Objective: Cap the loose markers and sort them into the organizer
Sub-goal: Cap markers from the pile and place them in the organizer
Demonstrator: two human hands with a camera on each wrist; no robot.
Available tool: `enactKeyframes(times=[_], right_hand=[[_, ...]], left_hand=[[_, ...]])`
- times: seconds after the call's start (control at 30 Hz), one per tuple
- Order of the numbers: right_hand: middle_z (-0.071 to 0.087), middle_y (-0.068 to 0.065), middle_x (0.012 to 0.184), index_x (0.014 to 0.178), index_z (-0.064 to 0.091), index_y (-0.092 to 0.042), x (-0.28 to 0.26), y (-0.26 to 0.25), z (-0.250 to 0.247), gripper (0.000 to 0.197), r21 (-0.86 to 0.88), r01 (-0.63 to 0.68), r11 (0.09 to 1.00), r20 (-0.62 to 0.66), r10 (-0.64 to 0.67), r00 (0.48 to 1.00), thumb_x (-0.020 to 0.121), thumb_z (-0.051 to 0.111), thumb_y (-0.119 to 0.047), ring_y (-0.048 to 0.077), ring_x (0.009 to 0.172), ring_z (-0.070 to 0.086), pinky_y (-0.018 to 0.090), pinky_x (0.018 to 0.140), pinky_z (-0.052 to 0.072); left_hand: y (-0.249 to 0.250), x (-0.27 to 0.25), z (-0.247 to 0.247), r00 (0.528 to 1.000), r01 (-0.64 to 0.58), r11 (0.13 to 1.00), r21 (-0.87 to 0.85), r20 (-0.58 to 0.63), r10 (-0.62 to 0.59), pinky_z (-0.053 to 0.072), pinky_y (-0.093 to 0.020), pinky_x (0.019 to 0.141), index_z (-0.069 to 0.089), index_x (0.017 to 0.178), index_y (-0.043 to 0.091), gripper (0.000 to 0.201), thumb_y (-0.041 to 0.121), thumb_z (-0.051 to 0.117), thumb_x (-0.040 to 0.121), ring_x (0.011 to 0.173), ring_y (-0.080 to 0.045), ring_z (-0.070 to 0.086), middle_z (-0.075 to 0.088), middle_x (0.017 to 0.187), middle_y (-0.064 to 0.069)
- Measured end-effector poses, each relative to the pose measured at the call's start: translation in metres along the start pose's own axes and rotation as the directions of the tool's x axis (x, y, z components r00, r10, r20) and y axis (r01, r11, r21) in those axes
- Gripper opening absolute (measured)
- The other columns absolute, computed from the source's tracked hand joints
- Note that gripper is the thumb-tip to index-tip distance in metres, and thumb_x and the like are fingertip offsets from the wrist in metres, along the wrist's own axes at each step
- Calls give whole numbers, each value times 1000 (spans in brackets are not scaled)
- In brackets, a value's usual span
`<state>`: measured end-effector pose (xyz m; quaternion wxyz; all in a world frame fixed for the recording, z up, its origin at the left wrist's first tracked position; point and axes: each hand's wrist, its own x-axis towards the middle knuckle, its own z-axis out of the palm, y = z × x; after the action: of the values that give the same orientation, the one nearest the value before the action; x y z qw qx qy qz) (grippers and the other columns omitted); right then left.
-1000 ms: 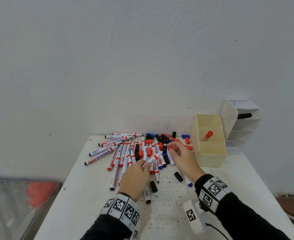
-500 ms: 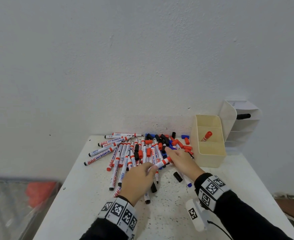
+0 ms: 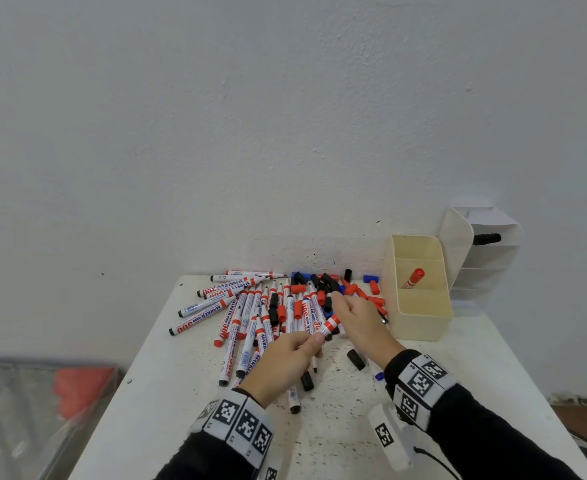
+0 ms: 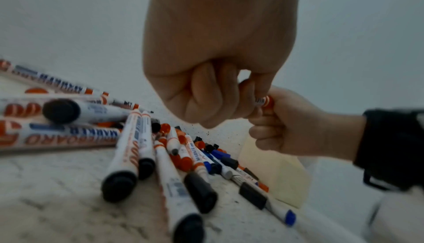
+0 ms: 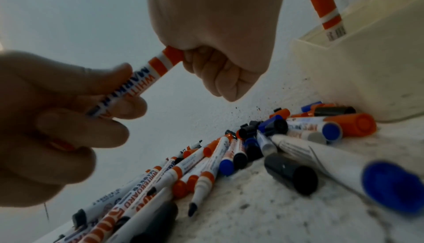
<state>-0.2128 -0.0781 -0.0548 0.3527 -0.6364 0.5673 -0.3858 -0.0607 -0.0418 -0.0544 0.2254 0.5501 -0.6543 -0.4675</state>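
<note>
Held marker point(image 5: 146, 72) white, orange-banded (blue lettering); organizer point(image 3: 423, 323) cream; table point(image 3: 181, 393) speckled white.

Two hands point(image 3: 287, 362); one cream plastic organizer point(image 3: 423, 323) holding one red-capped white marker point(image 3: 412, 278); one white tiered rack point(image 3: 486, 258); the loose pile of markers point(image 3: 250, 317) is too dense to count.

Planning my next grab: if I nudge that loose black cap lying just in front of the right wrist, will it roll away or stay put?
The loose black cap is a short round cylinder lying on its side, so it will probably roll if pushed sideways. It looks small, hollow and rigid, so likely very light. The white table looks flat and hard, so little should stop it.
</note>
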Motion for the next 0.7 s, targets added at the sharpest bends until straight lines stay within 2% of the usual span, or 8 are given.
enactKeyframes(times=[0.07, 0.13, 0.2, 0.3, 0.4, 0.5, 0.6, 0.7], right_hand=[[36, -4, 50, 57, 42, -17, 0, -4, -5, 42, -62, 92, 994, -20, -94, 995, 96, 44, -30, 3, 44, 32, 13, 47, 29], [47, 3, 57, 65, 52, -16, 2, -7, -11, 32, -75, 130, 989, -67, -135, 989, 92, 50, -33, 7, 50, 39, 16, 51, 34], [58, 8, 68, 75, 56, -17, 4, -10, -21, 21, -62, 153, 986, -167, -162, 973, 90, 54, -32, 12, 55, 47, 20, 52, 40], [61, -1, 76, 87, 57, -19, 6, -18, -38, 7, -60, 219, 974, -353, -226, 908, 86, 61, -26, 13, 62, 55, 16, 55, 47], [62, -3, 83, 102, 61, -14, 8, -24, -55, 15, -136, 265, 955, -494, -297, 817, 87, 61, -19, 5, 71, 59, 14, 65, 50], [58, -4, 89, 109, 60, -7, 7, -25, -74, 20, -212, 289, 933, -584, -358, 728, 91, 56, -13, -5, 75, 57, 3, 68, 43], [58, 2, 94, 109, 60, 0, 10, -24, -92, 20, -274, 308, 911, -638, -412, 650, 92, 53, -7, -3, 77, 54, 0, 71, 40], [60, 11, 98, 109, 59, 2, 13, -16, -107, 20, -345, 298, 890, -667, -456, 589, 92, 51, -4, 14, 85, 55, 10, 78, 41]], left_hand=[[-3, 1, -4, 994, -19, 999, 50, -106, 24, 38, -18, 58, 58, 81, 23, 37, 47, 33, 96, 60, -6, 47, 54, 70, 5], [-10, 2, -10, 946, 0, 986, 168, -320, 54, 42, -18, 61, 54, 84, 21, 34, 42, 31, 98, 68, -9, 51, 55, 77, 5], [-17, 0, -15, 893, 134, 954, 268, -450, 2, 46, -22, 62, 52, 92, 23, 24, 40, 36, 97, 73, -9, 55, 57, 84, 6], [-21, -6, -8, 912, 331, 802, 496, -388, -137, 46, -21, 62, 55, 97, 23, 24, 43, 42, 93, 74, -8, 58, 60, 88, 7], [-21, -10, 5, 934, 335, 696, 636, -324, -153, 44, -22, 64, 58, 97, 21, 32, 49, 42, 92, 77, -10, 58, 59, 88, 6], [-18, -7, 15, 944, 328, 610, 721, -274, -183, 41, -23, 62, 56, 104, 18, 38, 52, 41, 92, 74, -11, 53, 52, 84, 5], [-14, -6, 19, 950, 311, 584, 750, -247, -189, 42, -24, 65, 52, 112, 17, 39, 49, 43, 92, 77, -13, 51, 49, 86, 4], [-14, -7, 21, 950, 312, 590, 744, -259, -176, 43, -25, 67, 46, 119, 16, 39, 46, 44, 92, 87, -15, 57, 57, 98, 1]])
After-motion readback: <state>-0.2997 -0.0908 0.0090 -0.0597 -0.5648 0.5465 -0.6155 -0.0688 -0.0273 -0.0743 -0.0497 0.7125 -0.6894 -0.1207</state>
